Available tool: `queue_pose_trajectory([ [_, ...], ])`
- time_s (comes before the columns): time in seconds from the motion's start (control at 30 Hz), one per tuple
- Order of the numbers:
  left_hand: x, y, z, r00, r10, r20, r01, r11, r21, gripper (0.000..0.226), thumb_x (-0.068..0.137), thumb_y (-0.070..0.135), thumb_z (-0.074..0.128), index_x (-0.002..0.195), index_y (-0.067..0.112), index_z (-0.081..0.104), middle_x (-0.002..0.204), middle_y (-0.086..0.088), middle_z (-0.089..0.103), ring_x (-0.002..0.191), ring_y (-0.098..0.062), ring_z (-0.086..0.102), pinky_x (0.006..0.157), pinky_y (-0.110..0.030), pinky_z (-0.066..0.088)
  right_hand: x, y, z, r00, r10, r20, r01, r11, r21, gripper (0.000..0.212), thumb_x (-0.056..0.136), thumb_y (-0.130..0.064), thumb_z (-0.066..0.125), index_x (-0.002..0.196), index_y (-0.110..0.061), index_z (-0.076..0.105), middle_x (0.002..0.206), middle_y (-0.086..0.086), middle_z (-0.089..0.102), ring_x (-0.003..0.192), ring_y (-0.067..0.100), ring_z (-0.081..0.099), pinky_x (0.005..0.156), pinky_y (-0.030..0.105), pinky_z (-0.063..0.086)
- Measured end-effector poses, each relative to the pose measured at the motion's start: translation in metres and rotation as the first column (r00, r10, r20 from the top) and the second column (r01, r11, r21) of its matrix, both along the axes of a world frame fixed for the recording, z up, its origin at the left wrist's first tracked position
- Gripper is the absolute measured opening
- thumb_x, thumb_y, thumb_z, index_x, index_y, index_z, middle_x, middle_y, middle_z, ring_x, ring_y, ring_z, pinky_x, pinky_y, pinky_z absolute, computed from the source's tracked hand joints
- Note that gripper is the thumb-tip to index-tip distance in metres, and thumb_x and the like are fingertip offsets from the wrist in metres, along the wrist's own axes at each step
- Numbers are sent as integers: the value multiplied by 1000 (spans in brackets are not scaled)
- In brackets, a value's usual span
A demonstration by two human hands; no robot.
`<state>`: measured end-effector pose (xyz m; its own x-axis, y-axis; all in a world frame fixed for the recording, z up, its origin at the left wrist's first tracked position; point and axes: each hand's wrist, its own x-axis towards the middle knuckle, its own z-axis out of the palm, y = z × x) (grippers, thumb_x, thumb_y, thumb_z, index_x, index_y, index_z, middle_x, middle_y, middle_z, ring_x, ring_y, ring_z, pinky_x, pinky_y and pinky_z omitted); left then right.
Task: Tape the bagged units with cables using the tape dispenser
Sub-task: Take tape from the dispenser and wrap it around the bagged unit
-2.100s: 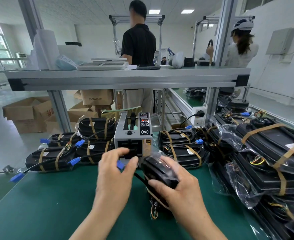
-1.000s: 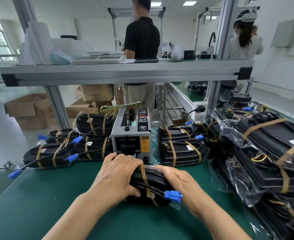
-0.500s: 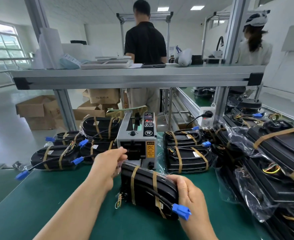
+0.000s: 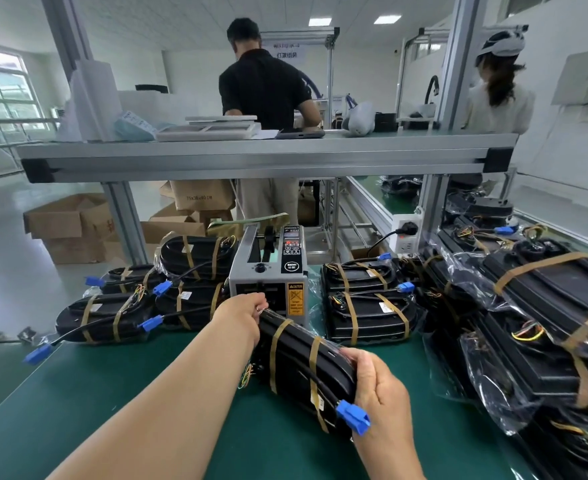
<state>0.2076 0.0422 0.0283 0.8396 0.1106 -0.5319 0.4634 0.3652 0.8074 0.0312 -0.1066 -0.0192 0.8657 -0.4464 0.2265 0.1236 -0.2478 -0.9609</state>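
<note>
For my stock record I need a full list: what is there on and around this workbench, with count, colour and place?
held unit: one, black with two brown tape bands, table centre
connector: one, blue, cable's near end
tape dispenser: one, grey, behind the held unit
taped units: several, black, both sides of the dispenser
bagged pile: many, black, clear plastic, right edge
table: one, green
shelf: one, grey, overhead
cardboard boxes: several, brown, floor, back left
people: two, one black top, one white, beyond shelf
left hand: grips the held unit's far end
right hand: grips its near end
</note>
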Motion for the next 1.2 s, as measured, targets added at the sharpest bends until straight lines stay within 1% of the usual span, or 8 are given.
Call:
queue_pose_trajectory([
  [0.2,-7,-7,-1,986,104,131,-109,993,35,26,96,2,48,71,10,46,64,-1,42,25,-1,38,31,-9,30,-4,-1,1,1000,-24,15,24,1000,-13,40,107,-21,37,89,-34,70,83,-27,69,77,-3,64,63,12,47],
  [0.33,-19,3,-5,976,203,76,-203,979,-7,14,85,5,60,74,12,54,48,2,45,29,-6,33,32,-12,28,-3,1,-2,999,-39,14,40,997,-59,38,106,-23,38,89,-32,72,84,-26,70,81,-3,64,68,16,48],
  [0.5,-28,6,-1,994,108,17,-106,991,-76,27,91,9,57,70,18,42,58,5,39,41,-7,32,32,-14,28,-1,4,-5,997,-80,0,80,995,-54,37,106,-24,40,89,-33,71,79,-14,72,80,1,65,71,22,49],
  [0.63,-53,-1,25,960,179,214,-199,977,77,18,87,10,66,70,12,60,56,2,53,46,-8,44,40,-15,35,-2,5,-2,998,-59,-12,58,995,-86,39,106,-24,38,88,-36,70,83,-25,69,81,-2,63,67,16,48],
  [0.73,-96,1,40,870,-37,492,-138,940,313,14,82,19,72,68,19,74,63,10,68,58,-6,60,53,-13,45,-2,5,-3,998,-60,-6,60,998,-34,38,106,-21,39,89,-31,71,81,-26,69,79,-4,64,63,10,46],
  [0.87,-144,-1,29,774,-401,489,111,848,519,16,81,16,75,70,26,78,81,10,75,69,4,66,56,-2,43,-3,9,-5,998,-64,0,64,998,-9,38,106,-22,39,88,-33,71,80,-21,71,81,-2,64,66,14,48],
  [1.03,-155,-12,9,769,-497,402,155,755,637,19,83,19,75,66,28,77,91,7,67,75,-2,65,66,-11,48,-6,15,-4,998,-64,3,64,998,21,38,106,-22,39,88,-33,70,84,-23,70,78,0,65,67,19,51],
  [1.2,-151,-14,8,773,-488,406,152,763,628,22,85,20,73,65,27,77,92,7,67,73,1,64,58,-6,44,-8,19,-3,997,-76,21,75,997,9,38,106,-24,39,88,-37,69,85,-23,70,79,3,66,70,26,53],
])
